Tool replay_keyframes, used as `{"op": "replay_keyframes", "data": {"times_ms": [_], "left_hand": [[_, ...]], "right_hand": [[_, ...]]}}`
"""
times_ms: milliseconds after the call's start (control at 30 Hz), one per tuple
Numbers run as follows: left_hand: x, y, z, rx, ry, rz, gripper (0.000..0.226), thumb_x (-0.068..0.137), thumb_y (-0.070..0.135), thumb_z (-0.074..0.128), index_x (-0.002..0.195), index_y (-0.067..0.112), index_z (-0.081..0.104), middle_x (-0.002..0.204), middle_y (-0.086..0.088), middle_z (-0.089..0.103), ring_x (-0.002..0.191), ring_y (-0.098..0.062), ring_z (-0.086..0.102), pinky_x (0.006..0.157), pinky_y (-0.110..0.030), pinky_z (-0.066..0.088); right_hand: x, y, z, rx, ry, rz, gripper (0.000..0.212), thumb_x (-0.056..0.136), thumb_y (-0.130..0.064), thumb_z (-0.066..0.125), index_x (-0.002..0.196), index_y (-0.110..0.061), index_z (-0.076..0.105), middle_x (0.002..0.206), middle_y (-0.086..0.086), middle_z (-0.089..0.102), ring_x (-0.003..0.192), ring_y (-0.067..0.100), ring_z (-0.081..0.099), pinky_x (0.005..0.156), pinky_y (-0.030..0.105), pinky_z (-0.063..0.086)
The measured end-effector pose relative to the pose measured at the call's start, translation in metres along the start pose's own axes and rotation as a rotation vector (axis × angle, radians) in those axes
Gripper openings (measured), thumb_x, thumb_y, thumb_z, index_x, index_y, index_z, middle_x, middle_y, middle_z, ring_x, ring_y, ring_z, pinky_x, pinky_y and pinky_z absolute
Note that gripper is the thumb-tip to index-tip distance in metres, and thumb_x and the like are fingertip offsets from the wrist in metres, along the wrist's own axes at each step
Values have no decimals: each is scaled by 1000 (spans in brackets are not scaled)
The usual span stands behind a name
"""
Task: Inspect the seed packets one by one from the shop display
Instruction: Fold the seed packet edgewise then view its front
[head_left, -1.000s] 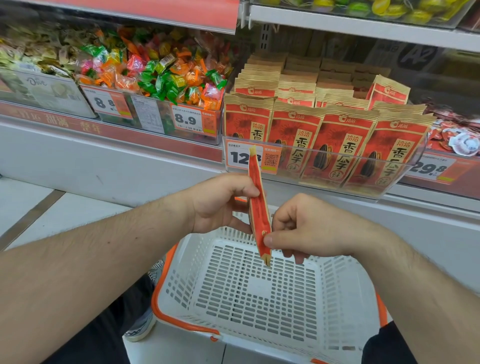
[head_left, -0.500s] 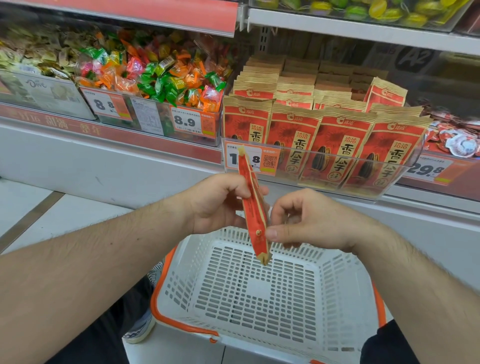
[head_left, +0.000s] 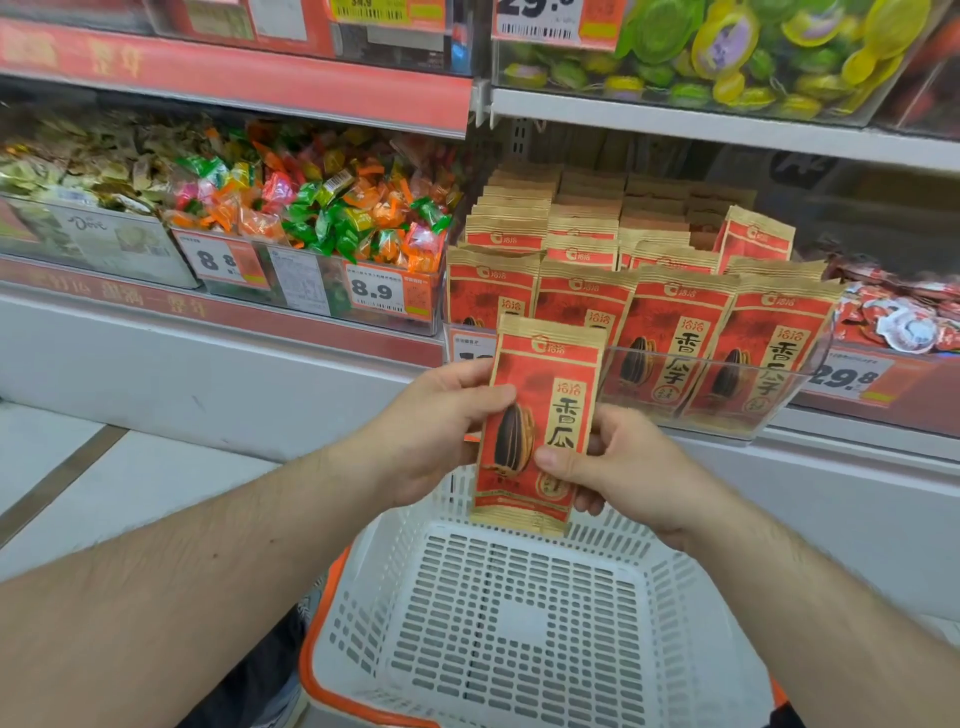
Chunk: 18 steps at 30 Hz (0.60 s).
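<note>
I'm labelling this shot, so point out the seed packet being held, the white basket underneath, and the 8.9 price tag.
seed packet (head_left: 540, 415), head view, on its red front face.
white basket (head_left: 519, 623), head view, on its bare slotted floor.
8.9 price tag (head_left: 371, 290), head view, on the printed number.

A white perforated shopping basket (head_left: 524, 623) with an orange rim sits empty on the floor below the shelves. Brightly wrapped candies (head_left: 322, 208) fill a clear bin behind an 8.9 price tag (head_left: 376, 288), with green-and-yellow sweets (head_left: 737, 47) on the shelf above.
</note>
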<state>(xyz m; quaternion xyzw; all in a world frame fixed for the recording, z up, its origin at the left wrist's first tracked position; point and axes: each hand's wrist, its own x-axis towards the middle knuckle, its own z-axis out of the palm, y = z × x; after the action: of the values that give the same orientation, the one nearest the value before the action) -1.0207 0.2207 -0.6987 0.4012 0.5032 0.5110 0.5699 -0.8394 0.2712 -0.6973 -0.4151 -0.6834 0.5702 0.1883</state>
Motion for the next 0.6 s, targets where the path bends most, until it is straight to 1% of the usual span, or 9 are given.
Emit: {"op": "replay_keyframes", "data": {"times_ms": [100, 167, 233, 300, 367, 433, 467, 533, 600], "left_hand": [[1, -1, 3, 56, 27, 41, 21, 99, 8, 54, 113, 12, 69, 102, -7, 76, 85, -18, 73, 67, -28, 57], [3, 2, 5, 86, 20, 83, 22, 98, 7, 55, 114, 9, 70, 102, -8, 76, 85, -17, 73, 67, -24, 56], [7, 12, 10, 179, 35, 166, 19, 100, 12, 55, 107, 11, 73, 97, -4, 77, 84, -15, 73, 69, -25, 57], [15, 29, 14, 294, 115, 290, 25, 103, 20, 50, 92, 17, 73, 82, 6, 74, 73, -6, 69, 65, -22, 54], [27, 47, 13, 321, 259, 437, 29, 105, 19, 44, 90, 23, 69, 83, 7, 70, 71, -3, 63, 65, -21, 52], [41, 61, 8, 390, 429, 591, 29, 102, 11, 45, 93, 29, 67, 90, 10, 68, 82, -4, 63, 74, -23, 51], [48, 64, 4, 480, 509, 659, 29, 98, 8, 46, 96, 29, 67, 94, 11, 68, 91, -6, 63, 81, -27, 52], [61, 64, -3, 803, 602, 755, 33, 86, 10, 47, 108, 21, 70, 107, 6, 66, 107, -18, 59, 93, -40, 47], [69, 60, -1, 1170, 596, 739, 41, 79, 27, 53, 116, 23, 70, 121, 1, 63, 119, -28, 49, 98, -43, 30]], "right_hand": [[2, 2, -1, 88, 111, -32, 8, 87, -15, 72, 95, -18, 69, 72, -3, 70, 52, 7, 51, 51, 24, 41], [4, 2, -4, 154, 188, -66, 8, 88, -12, 71, 95, -14, 68, 77, 4, 69, 59, 14, 51, 50, 25, 42], [5, 1, -6, 216, 231, -111, 5, 88, -8, 69, 91, -11, 67, 78, 8, 68, 61, 21, 52, 48, 24, 44], [4, -2, -8, 318, 270, -137, 5, 89, -6, 65, 87, -10, 65, 74, 8, 67, 57, 21, 52, 47, 23, 44], [3, -5, -11, 471, 292, -126, 7, 92, -7, 60, 86, -11, 62, 71, 5, 66, 53, 17, 51, 45, 22, 42], [4, -8, -16, 664, 305, -109, 5, 92, -12, 57, 88, -13, 60, 67, 0, 64, 50, 11, 49, 45, 20, 38], [3, -10, -19, 757, 314, -104, 3, 88, -17, 58, 91, -15, 60, 65, -3, 62, 48, 9, 47, 46, 19, 36], [3, -16, -25, 908, 351, -114, 13, 85, -23, 58, 96, -17, 59, 61, -6, 59, 45, 7, 42, 48, 19, 32], [3, -26, -33, 996, 396, -160, 10, 92, -24, 53, 97, -18, 60, 61, -7, 58, 43, 6, 41, 49, 18, 32]]}}
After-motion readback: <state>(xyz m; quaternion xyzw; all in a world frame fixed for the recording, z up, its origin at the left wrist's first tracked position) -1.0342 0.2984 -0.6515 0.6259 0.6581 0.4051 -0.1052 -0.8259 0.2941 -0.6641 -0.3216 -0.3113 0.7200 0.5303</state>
